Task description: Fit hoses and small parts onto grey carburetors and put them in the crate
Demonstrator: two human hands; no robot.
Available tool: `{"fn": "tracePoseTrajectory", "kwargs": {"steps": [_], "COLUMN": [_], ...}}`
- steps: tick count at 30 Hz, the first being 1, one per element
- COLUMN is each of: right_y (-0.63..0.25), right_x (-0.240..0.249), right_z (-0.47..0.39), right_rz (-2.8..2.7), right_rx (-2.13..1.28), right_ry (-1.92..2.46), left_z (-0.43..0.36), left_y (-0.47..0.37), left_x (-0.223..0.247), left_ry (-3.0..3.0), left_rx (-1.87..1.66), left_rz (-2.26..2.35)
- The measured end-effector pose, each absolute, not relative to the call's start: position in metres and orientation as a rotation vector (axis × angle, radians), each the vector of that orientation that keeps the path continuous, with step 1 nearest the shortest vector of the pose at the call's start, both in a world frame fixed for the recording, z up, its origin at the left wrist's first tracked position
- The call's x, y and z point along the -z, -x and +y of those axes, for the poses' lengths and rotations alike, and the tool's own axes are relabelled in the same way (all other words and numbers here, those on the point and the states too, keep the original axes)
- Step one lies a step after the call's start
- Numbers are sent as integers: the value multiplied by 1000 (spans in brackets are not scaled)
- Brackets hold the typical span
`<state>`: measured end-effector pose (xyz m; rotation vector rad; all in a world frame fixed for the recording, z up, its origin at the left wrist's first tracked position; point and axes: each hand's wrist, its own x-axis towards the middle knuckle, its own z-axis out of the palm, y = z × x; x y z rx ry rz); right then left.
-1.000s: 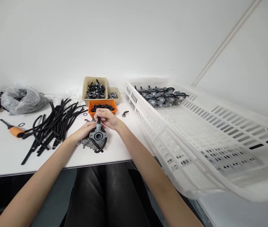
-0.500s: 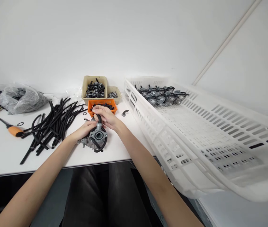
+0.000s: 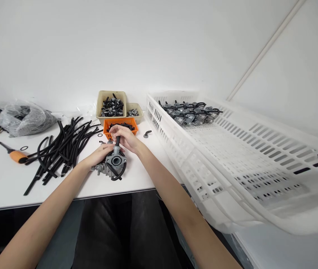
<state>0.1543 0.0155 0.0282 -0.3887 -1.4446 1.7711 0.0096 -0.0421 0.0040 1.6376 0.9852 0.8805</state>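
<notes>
A grey metal carburetor [image 3: 116, 161] with a black hose looped round its front stands on the white table [image 3: 139, 183], near the front edge. My left hand [image 3: 101, 154] is closed round its left and back side, the fingertips partly hidden behind it. On top of the carburetor sits a metal collar with a black rubber cap [image 3: 118, 141] rising from it. My right hand [image 3: 127, 137] pinches this cap between thumb and fingers. A small black elbow piece [image 3: 147, 134] lies apart to the right.
Black hoses [image 3: 66, 149] lie heaped on the left beside an orange-handled screwdriver [image 3: 18, 156]. An orange basket [image 3: 135, 121] and beige bins [image 3: 99, 98] of small parts stand behind my hands. A large white crate [image 3: 181, 149] with several carburetors [image 3: 187, 112] fills the right side.
The black cap, bent over half a second ago, now stands straighter in my right fingers. My left hand and the carburetor have hardly moved; the view has shifted slightly.
</notes>
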Motion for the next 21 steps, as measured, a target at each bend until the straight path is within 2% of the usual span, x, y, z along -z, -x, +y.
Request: {"fn": "tracePoseTrajectory", "kwargs": {"steps": [21], "right_y": [-161], "right_x": [-38], "right_z": [11], "right_rz": [-1260], "right_rx": [-1720], "right_ry": [355], "left_z": [-37], "left_y": [-7], "left_x": [2], "left_ry": [-1639], "left_rx": [-908], "left_rz": [1003]}}
